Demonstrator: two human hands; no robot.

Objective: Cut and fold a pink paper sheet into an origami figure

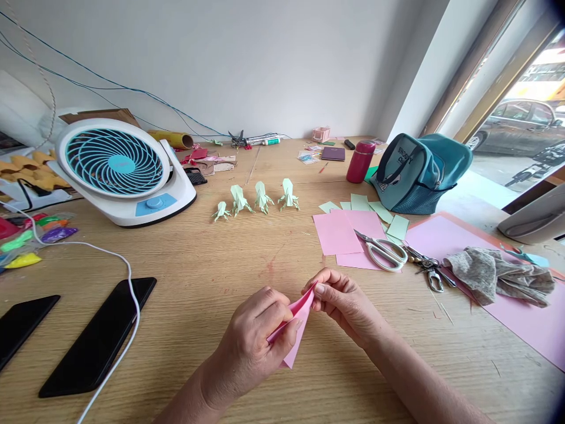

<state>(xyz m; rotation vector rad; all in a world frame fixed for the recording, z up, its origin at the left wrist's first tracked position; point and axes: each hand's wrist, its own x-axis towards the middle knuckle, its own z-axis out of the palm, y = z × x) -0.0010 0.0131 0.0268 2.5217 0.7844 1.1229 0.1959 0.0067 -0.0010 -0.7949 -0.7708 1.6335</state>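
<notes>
pink paper (304, 311), folded and tapering, sits pinched in left hand (260, 330) and right hand (343, 299).

There are four paper figures (288, 192), one folded pink sheet (304, 310), two black devices (95, 341), one fan (121, 165).

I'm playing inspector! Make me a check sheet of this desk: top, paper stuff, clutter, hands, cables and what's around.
Surface: wooden tabletop, some reddish marks.
Work things: folded pink paper, held; four pale green paper figures standing beyond.
Clutter: scissors, keys and grey cloth at right; two black devices at left.
Grip: left hand and right hand both hold the folded pink paper.
Cables: white cable crosses one device; blue wires at back left.
Surroundings: white wall behind; car outside, right.
</notes>
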